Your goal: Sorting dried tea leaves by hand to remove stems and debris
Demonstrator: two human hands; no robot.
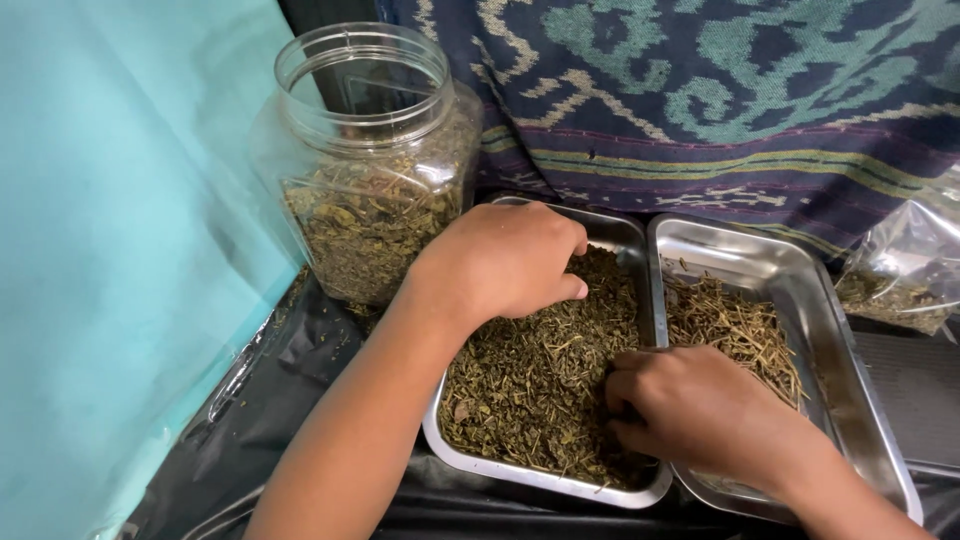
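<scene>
**Now sorting: both hands down in the tray of dried leaves**

Clearly at work in the near tray, a shiny metal one filled with dried green leaves. Left hand laid over the far part of the heap, knuckles up, fingers curled down and pressed together into the leaves; whether something is pinched under them, cannot tell. Right hand low at the right edge of the same tray, fingers bent and drawn together, tips buried in the leaves, maybe pinching a small piece, but hidden.

Just beside, touching on the right, a second metal tray with a thin pile of pale dry stems. Behind on the left, an open clear plastic jar, about half full with the same kind of leaves. At the far right, a clear plastic bag with some more. Under all, a black plastic sheet with a few crumbs already scattered.

Risks, as a judgement only: leaves pushed over the low rim by a fast sweep of the left hand; stems dropped back among the leaves because the trays stand so close; the jar tipped by the left forearm, since it stands near and has no lid.
</scene>
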